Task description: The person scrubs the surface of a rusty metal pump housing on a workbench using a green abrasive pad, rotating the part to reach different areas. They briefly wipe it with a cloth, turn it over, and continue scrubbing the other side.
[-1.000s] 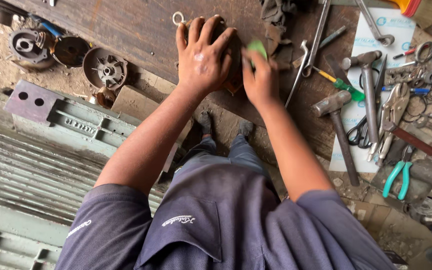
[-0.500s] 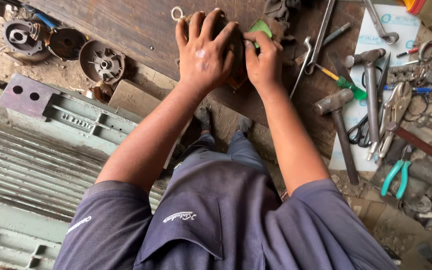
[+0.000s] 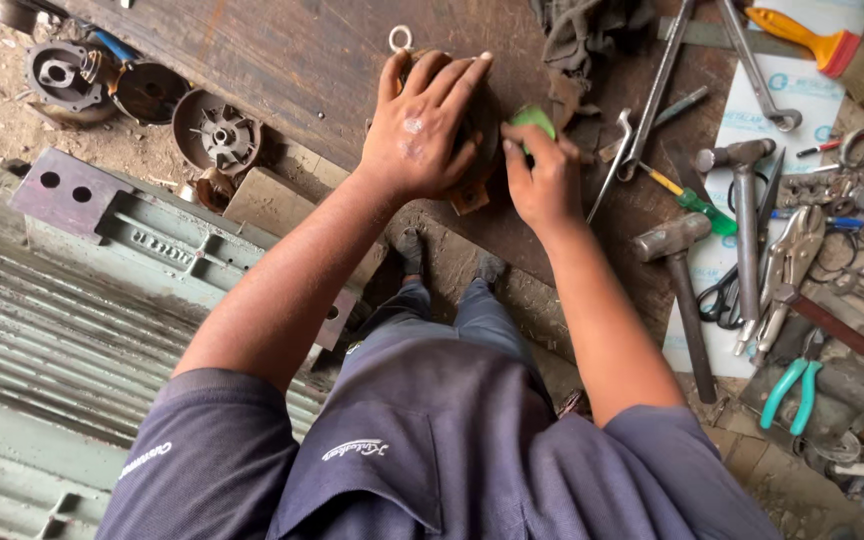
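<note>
Near, body: the person's dark grey-blue shirt (image 3: 422,460) fills the near edge; the feet are barely visible below.
Left hand (image 3: 420,130): spread flat, fingers apart, pressing on top of a dark round metal part (image 3: 480,140) on the worn wooden workbench (image 3: 282,60).
Right hand (image 3: 542,180): fingers pinched together on a small bright green pad (image 3: 532,122), held against the part's right side.
Hidden: the left hand covers most of the part, so its shape and long axis cannot be told; only a rusty lug shows at its near edge.
Right: steel hammer (image 3: 687,290), teal-handled pliers (image 3: 790,392), spanners, on a white sheet.
Far left: rusty round housings (image 3: 217,132) on the dirt.
</note>
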